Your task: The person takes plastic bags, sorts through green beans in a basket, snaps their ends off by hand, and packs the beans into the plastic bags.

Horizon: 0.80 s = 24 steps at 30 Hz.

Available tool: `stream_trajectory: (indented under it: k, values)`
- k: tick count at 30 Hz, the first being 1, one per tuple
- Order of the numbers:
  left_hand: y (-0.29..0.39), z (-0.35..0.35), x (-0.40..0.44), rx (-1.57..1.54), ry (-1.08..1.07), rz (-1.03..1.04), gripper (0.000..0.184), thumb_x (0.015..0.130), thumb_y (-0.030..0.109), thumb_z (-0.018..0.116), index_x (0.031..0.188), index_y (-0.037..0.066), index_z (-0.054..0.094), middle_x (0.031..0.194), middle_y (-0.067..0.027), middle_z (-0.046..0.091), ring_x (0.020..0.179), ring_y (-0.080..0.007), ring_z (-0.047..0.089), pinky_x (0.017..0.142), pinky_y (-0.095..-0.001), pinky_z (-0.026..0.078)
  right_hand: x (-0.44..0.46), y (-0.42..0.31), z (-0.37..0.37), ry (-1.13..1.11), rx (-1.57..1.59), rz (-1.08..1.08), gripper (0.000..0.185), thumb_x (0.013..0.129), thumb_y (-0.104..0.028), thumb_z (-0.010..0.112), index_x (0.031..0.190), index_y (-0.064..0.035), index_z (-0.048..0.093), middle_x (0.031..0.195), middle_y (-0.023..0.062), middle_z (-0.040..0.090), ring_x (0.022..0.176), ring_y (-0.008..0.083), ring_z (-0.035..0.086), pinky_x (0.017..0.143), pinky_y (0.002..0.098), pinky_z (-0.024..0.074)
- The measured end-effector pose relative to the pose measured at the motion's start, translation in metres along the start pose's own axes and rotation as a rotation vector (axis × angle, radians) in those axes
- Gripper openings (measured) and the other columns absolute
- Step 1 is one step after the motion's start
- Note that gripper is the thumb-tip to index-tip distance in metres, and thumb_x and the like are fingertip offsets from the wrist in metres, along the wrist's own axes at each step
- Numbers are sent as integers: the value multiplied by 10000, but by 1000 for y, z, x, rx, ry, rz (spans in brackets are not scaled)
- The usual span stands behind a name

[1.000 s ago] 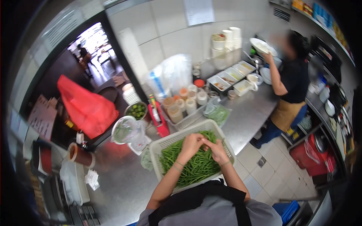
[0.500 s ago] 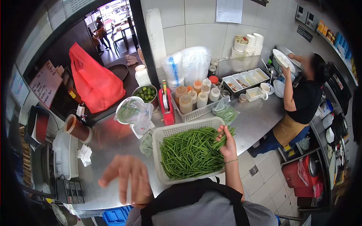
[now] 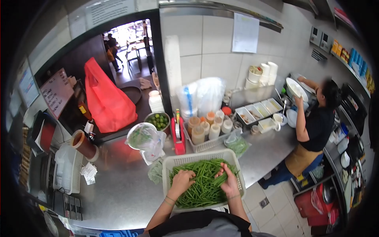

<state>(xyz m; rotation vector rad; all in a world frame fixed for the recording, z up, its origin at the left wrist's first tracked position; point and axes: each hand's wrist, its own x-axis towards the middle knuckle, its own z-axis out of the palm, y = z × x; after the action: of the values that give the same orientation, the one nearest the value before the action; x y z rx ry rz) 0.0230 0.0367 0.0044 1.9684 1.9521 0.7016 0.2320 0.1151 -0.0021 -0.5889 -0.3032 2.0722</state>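
Observation:
A pale plastic basket [image 3: 169, 164] full of cut green beans [image 3: 201, 193] sits at the counter's front edge, close to my body. Over the basket's left part, my left hand [image 3: 182, 182] has its fingers curled down at the beans; what lies between the fingertips is too small to tell. My right hand [image 3: 228, 182], at the right side of the basket, is closed round a small bunch of green beans, its thumb and fingertips pointing up.
Behind the basket are a crate of sauce bottles [image 3: 201, 147], a red tape dispenser [image 3: 178, 138], a bagged bowl [image 3: 142, 136] and a bag of greens [image 3: 237, 145]. A co-worker [image 3: 312, 126] holds a white bowl [image 3: 295, 89] at right. A red bag [image 3: 106, 102] stands left.
My left hand, lately raised over the counter at left, has come back to the beans in the basket. My right hand keeps its bunch. The camera view has shifted.

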Motion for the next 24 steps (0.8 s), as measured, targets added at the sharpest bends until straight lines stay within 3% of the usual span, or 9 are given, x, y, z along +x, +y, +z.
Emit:
stream_trajectory:
  k: [2,10,13,16,17,18,19,21,24]
  values:
    - [-9,11,3,8,-55,13,112,698,135,714,764,90,636,846,-71,618,889,-295,569,743,-397,483,-2,9,2,-1,-23,33,213,924,-251,562,1050,-81,581,746,-16,500,669,115,496,690,312,450]
    - [35,-29,4,-141,284,-7,127,721,139,705,777,57,626,729,-58,611,762,-257,583,683,-386,468,-8,31,28,-6,-130,100,344,925,-281,564,1153,-24,564,866,17,559,762,126,542,711,286,487]
    - [53,-37,2,-111,215,103,187,711,127,727,864,45,658,818,-93,626,822,-260,581,719,-369,461,-10,48,34,-37,-92,198,323,925,-259,564,1147,-24,567,928,36,601,805,133,570,740,277,492]
    - [60,-48,1,-77,451,159,242,704,132,731,927,59,670,1045,-169,579,994,-328,530,839,-397,432,-2,50,26,-35,-6,242,215,922,-230,567,1044,-55,593,908,39,610,799,145,579,747,307,496]
    - [58,-60,-1,32,510,101,304,703,127,726,1000,97,666,1293,-230,415,1102,-404,439,927,-448,375,0,48,21,-52,34,243,192,920,-224,569,1018,-62,596,908,41,611,801,151,581,746,314,497]
    - [49,-69,0,215,596,33,314,713,143,718,1021,114,660,1351,-239,350,1141,-410,410,950,-455,356,3,46,12,-67,74,245,170,919,-219,570,993,-69,598,908,43,612,803,156,583,746,322,498]
    - [38,-79,1,400,677,-35,324,723,159,710,1041,130,653,1408,-248,285,1180,-417,381,973,-462,336,7,44,5,-70,97,245,139,915,-212,568,982,-92,589,901,34,607,844,177,586,837,358,484]
    - [13,-96,4,596,684,-158,327,769,195,679,1089,157,630,1464,-270,170,1169,-433,428,949,-455,379,5,40,4,-17,123,203,121,912,-198,571,976,-97,590,902,35,607,846,181,586,858,373,477]
    - [-11,-114,13,391,448,-389,395,782,204,666,1162,130,582,1461,-255,221,1070,-425,533,803,-483,468,4,38,16,45,172,193,93,907,-163,572,973,-99,593,906,41,605,857,187,588,904,398,453]
